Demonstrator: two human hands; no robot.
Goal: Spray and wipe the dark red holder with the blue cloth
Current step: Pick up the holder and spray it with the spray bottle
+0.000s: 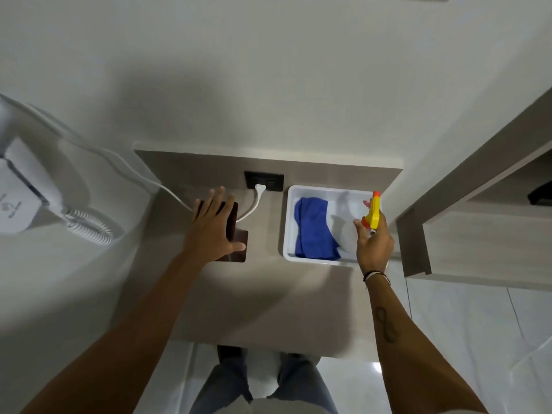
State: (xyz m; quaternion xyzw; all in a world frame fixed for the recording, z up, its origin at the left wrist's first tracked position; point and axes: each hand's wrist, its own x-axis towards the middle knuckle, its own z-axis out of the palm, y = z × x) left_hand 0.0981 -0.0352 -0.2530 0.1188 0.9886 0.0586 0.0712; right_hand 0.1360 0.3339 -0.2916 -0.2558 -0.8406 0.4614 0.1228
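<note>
The dark red holder (239, 234) lies flat on the grey counter, left of centre. My left hand (210, 227) rests on top of it with fingers spread, covering most of it. A white tray (289, 222) stands to the right and holds the crumpled blue cloth (313, 228). Inside the tray's right side is a white spray bottle (349, 234) with a yellow and orange trigger head (373, 213). My right hand (373, 243) is wrapped around the bottle's neck, just below the trigger.
A black wall socket (264, 181) with a white plug and cord sits behind the holder. A white wall-mounted hair dryer (21, 198) with a coiled cord hangs at left. A wooden shelf unit (478, 228) juts in at right.
</note>
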